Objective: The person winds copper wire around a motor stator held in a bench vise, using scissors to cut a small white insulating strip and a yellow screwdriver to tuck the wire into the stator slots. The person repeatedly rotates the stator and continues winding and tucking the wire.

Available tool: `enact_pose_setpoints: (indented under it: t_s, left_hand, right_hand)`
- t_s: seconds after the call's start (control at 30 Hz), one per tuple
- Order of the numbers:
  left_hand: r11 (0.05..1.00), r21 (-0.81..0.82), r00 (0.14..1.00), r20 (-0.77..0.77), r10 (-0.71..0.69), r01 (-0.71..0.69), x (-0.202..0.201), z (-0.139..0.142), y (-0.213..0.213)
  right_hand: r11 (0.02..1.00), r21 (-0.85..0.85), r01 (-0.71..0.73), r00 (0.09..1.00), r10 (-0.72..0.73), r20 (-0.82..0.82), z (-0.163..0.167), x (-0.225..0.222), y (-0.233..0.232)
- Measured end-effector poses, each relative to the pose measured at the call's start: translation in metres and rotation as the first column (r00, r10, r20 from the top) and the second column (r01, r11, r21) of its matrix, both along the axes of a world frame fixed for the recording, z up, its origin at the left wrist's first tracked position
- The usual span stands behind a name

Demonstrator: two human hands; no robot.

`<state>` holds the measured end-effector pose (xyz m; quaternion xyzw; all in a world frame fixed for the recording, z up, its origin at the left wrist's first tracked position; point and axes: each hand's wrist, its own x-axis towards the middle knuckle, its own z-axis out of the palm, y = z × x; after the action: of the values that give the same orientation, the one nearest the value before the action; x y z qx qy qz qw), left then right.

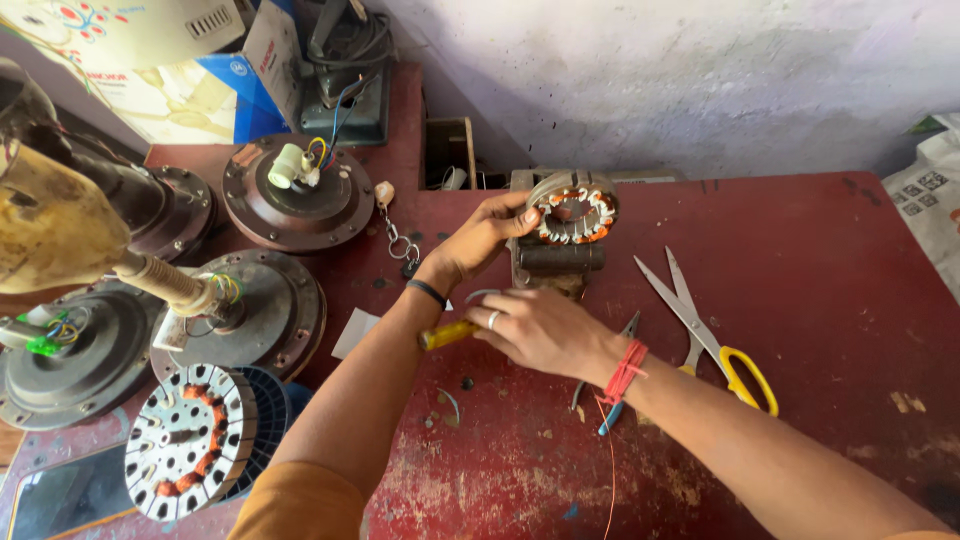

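**A:** Head view showed the red workbench (800,260) first, then what?

**B:** A wound stator (574,214) stood on edge at a small vise (555,262). The left hand (480,238) pinched its rim to steady it.

**A:** And the right hand (540,330)?

**B:** It was closed around a yellow-handled tool (447,334). I judged the stator was being positioned; next called for a steady hold and careful tool placement.

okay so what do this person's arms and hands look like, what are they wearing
Both arms are bare to above the elbow. The left hand has a thin black band at its wrist, and an orange sleeve shows at the upper arm. The right hand wears a silver ring and a red thread wristband.
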<state>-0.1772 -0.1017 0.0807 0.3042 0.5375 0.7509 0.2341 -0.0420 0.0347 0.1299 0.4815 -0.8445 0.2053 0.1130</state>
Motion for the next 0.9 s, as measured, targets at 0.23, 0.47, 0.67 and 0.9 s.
enact_pose_setpoints:
  t_s: [0.23,0.47,0.67,0.9]
  left_hand:
    - [0.998,-0.056,0.999,0.016,0.034,-0.033,-0.002,-0.001,0.001]
    - [0.999,-0.038,1.000,-0.003,0.009,-0.009,0.001,0.005,0.000]
    - [0.998,-0.066,0.999,-0.045,-0.009,0.006,0.006,0.013,-0.003]
    - [0.997,-0.071,1.000,0.014,0.003,-0.002,0.005,0.012,-0.001]
  right_hand:
    - [0.993,0.114,0.023,0.992,-0.036,0.117,-0.005,-0.001,0.005]
    - [0.945,0.326,-0.022,0.957,-0.074,0.279,-0.028,0.003,0.003]
    - [0.917,0.400,-0.006,0.985,-0.064,0.160,-0.051,0.000,-0.009]
    - [0.960,0.196,0.200,0.979,-0.201,-0.018,-0.059,-0.004,-0.025]
